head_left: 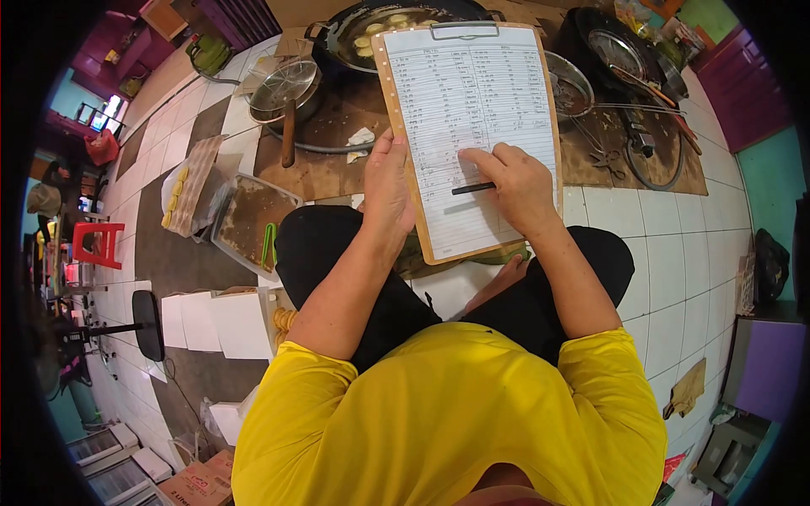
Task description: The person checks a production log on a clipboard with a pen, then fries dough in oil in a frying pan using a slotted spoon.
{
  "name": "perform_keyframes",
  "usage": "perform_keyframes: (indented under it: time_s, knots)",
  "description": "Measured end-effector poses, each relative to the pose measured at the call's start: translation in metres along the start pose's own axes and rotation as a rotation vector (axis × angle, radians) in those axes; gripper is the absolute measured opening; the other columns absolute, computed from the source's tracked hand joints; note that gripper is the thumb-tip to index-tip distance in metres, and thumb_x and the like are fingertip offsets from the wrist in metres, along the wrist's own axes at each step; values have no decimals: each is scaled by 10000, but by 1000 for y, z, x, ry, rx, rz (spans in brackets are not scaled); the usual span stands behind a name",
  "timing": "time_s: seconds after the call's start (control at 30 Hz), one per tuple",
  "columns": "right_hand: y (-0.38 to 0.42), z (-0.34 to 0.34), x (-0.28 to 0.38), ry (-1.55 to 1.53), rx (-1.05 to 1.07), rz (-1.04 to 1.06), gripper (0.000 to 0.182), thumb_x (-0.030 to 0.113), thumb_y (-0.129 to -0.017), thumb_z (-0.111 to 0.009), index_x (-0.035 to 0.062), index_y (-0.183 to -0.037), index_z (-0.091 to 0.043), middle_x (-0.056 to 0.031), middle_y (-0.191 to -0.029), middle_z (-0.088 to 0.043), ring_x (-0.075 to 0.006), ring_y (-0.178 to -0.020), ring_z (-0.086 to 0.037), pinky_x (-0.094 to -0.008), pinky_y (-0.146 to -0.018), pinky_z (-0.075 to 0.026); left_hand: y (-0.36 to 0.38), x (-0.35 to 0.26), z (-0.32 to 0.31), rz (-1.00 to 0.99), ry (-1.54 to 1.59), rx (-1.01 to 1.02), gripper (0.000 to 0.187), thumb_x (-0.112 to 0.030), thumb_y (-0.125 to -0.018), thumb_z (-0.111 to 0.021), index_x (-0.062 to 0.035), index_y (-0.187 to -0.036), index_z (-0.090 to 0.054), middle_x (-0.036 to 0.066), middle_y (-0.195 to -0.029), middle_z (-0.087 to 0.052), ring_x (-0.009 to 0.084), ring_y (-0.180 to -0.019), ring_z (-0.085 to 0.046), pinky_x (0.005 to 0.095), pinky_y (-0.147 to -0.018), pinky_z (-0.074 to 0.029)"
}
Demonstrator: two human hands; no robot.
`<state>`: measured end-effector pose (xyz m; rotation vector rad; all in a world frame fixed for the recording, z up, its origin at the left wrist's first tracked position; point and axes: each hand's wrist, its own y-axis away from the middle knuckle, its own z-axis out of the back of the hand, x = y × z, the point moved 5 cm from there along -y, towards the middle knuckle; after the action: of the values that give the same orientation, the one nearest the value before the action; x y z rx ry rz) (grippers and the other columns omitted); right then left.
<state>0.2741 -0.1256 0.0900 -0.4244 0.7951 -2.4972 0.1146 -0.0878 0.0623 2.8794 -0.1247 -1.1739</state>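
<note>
A clipboard (391, 88) stands tilted above my lap, with a lined paper sheet (439, 101) under its metal clip (464, 31). Handwritten columns fill much of the sheet; the words are too small to read. My left hand (390, 190) grips the board's left edge, thumb on the front. Over the lower right of the paper is my right hand (519, 187), closed on a black pen (472, 189) that points left. Its index finger reaches out to the written rows. The palm side of the right hand is hidden.
Beyond the clipboard, a large wok (337, 51) holds oil and pale frying pieces. A strainer (285, 88) with a wooden handle lies left of it; another strainer (569, 84) lies right. Scissors (606, 160) rest on cardboard. A plastic container (253, 221) stands by my left knee.
</note>
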Motion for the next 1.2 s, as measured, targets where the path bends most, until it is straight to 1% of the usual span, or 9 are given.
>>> perform_keyframes:
  time_s: [0.77,0.87,1.07,1.2]
  knots:
    - [-1,-2,-1,-2,9,-1,417,30,-652,-634,186,-1038,-626,-5,-737,-515,-187,-695,-582,-312,-574,-475,-1,1,2,-6,-17,-21,223,-152,-978,-446,-3,-1141,-477,95,-1035,-602,146,-914,-612,290,-799,-526]
    - [0,-3,-2,0,6,6,398,47,-666,-644,189,-1038,-633,-3,-723,-511,-179,-682,-578,-306,-568,-470,0,1,1,-10,-20,-32,224,-150,-979,-441,-2,-1143,-475,99,-1039,-603,149,-914,-614,291,-800,-526]
    - [2,9,1,-22,-82,48,352,89,-698,-664,198,-1033,-650,9,-683,-482,-157,-638,-549,-289,-548,-454,-1,3,3,-19,18,-9,230,-151,-980,-437,-2,-1153,-468,104,-1058,-598,157,-934,-612,301,-813,-524]
    - [4,11,1,-32,-103,70,354,85,-693,-668,199,-1028,-650,12,-683,-478,-154,-630,-541,-284,-544,-451,-3,4,6,-16,21,-11,232,-146,-980,-432,-6,-1163,-461,103,-1078,-591,163,-956,-606,311,-826,-520]
